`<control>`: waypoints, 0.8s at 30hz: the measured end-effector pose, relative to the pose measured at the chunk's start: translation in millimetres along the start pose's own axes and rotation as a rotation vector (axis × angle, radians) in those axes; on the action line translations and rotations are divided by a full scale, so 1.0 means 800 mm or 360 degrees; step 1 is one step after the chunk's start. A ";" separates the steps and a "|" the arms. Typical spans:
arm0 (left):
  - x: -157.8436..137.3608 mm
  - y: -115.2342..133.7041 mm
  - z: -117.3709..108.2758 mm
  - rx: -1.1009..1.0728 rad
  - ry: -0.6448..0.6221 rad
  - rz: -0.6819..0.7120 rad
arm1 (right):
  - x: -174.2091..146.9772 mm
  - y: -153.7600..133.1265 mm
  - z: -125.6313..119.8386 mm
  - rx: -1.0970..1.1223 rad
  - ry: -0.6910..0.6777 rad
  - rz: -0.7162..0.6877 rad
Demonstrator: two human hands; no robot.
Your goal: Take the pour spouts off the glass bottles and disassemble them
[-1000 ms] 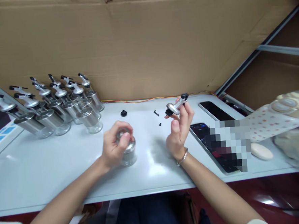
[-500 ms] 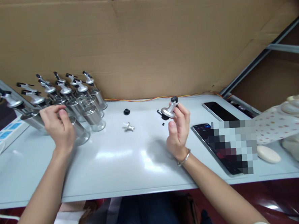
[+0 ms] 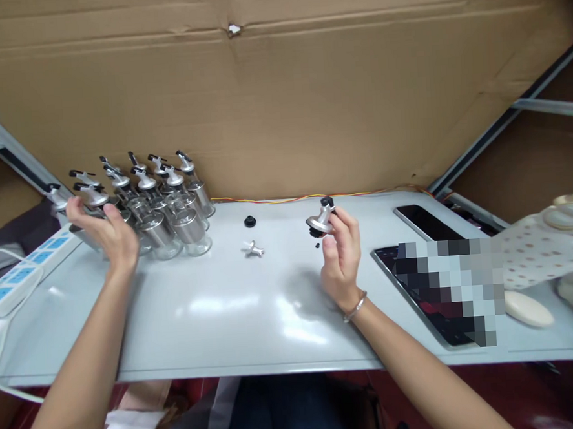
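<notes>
My right hand [image 3: 341,256] is raised above the table, thumb and fingers closed on a silver pourer spout [image 3: 320,220] with a black tip and black stopper underneath. My left hand [image 3: 107,235] is in front of the leftmost glass bottles, thumb and fingers apart and nothing visibly held. Whether it touches a bottle I cannot tell. Several glass bottles [image 3: 190,228] with steel bands stand grouped there, most topped with similar spouts. A black stopper [image 3: 250,221], a small silver spout piece [image 3: 254,249] and a tiny black part [image 3: 317,245] lie mid-table.
A white power strip [image 3: 30,272] with blue sockets and a cable lies at left. Two phones [image 3: 425,220], a cream oval object [image 3: 529,308] and a dotted white bag [image 3: 535,244] occupy the right side. Cardboard [image 3: 299,110] closes off the back, where thin wires run.
My left hand has moved left along the bottles, and its fingers have spread. The spout in my right hand is turned slightly, more upright. The whole view has shifted a little.
</notes>
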State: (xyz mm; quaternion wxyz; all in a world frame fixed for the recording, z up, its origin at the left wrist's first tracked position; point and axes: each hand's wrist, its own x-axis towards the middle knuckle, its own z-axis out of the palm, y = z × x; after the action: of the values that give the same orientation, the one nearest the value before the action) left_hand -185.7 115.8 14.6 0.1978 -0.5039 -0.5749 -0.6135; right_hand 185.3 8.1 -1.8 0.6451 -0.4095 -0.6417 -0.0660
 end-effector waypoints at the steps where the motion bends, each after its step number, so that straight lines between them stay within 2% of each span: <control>1: 0.007 -0.001 0.001 -0.0011 -0.0035 -0.0122 | 0.000 0.000 0.000 0.0007 -0.0003 -0.0004; 3: 0.018 -0.001 0.001 0.0031 -0.0185 -0.0357 | 0.000 0.000 0.000 0.0009 -0.0005 -0.0012; 5: 0.021 -0.001 -0.004 0.0134 -0.0275 -0.0485 | 0.000 0.000 -0.001 -0.0001 -0.0005 -0.0021; 8: 0.012 0.002 -0.021 0.0186 -0.0181 -0.0511 | 0.001 -0.001 -0.001 -0.0017 0.0008 -0.0019; 10: -0.001 0.011 -0.039 0.0059 -0.0102 -0.0489 | 0.001 -0.002 -0.002 -0.0024 0.0013 -0.0020; 13: -0.026 0.045 -0.065 -0.0302 -0.0139 -0.0471 | 0.000 -0.004 -0.001 -0.0046 -0.0018 -0.0022; 16: -0.056 0.094 -0.076 -0.0574 -0.0417 -0.0536 | -0.002 -0.005 0.000 -0.0058 -0.0071 -0.0027; 18: -0.075 0.125 -0.071 -0.0754 -0.0623 -0.0545 | -0.003 -0.005 0.001 -0.0031 -0.0085 -0.0039; 21: -0.094 0.155 -0.045 -0.0912 -0.0964 -0.0435 | -0.003 -0.004 0.003 0.0038 -0.0077 -0.0053; 24: -0.097 0.162 -0.006 -0.0972 -0.1032 -0.0352 | -0.003 -0.003 0.002 0.0054 -0.0113 -0.0043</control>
State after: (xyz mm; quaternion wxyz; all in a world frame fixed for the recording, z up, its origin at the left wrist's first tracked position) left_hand -49.0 51.6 14.9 -0.2165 -0.6408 -0.4503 -0.5829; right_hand 181.9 6.7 -3.2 0.6278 -0.3919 -0.6707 -0.0493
